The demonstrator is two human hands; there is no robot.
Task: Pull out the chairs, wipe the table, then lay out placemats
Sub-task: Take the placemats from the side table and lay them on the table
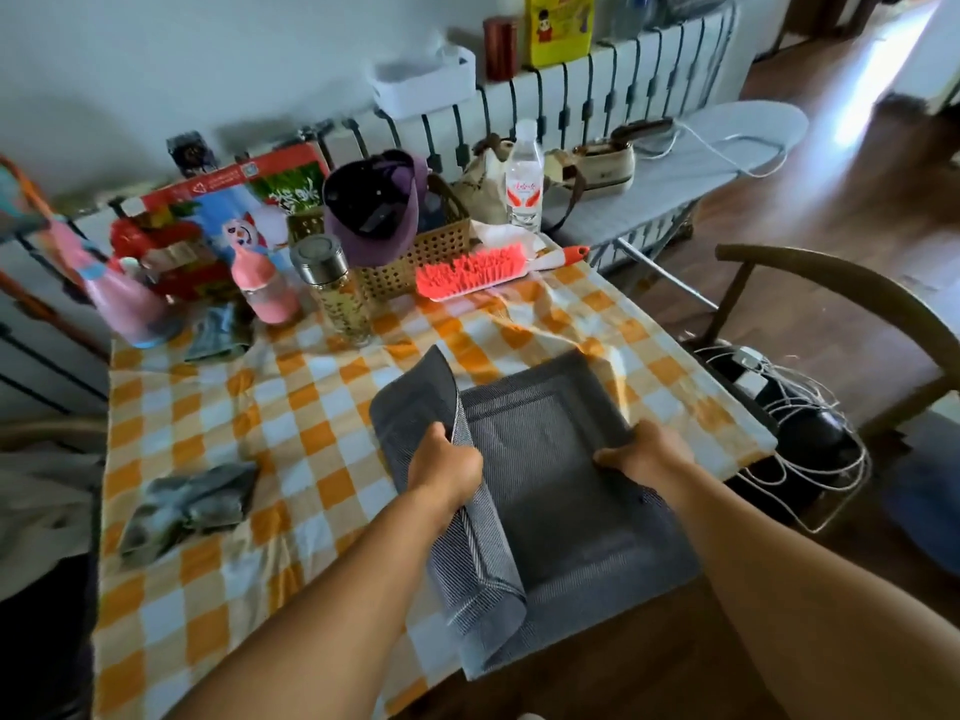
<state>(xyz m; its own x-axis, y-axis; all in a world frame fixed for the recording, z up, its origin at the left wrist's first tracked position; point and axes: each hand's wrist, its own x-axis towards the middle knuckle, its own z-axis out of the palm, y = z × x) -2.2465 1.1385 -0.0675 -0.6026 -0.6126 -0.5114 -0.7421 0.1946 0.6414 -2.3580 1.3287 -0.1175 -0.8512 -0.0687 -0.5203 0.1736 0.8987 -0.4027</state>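
A: Big picture first: the table (171, 511) under its orange-and-white checked cloth fills the view, and everything gets placed off it. What's beside it?

B: A wooden chair (852, 324) stands off the table's right edge, clear of it, with a bundle of white cable on the seat. Along the table's far edge there's a wicker basket (415, 252) with a purple cap in it.

A: And the placemats?

B: A flat grey placemat (571, 485) lies on the table's near right part, its near edge hanging over the table's front. A second placemat (415, 402) is curled up along its left side.

A: The hands?

B: The left hand (447, 470) has its fingers wrapped round the curled placemat. The right hand (644, 454) pinches the flat one's right edge.

A: Smaller bits?

B: A crumpled grey cloth (192, 506) on the table's left side, and a red brush (478, 272) near the far edge, just beside the basket.
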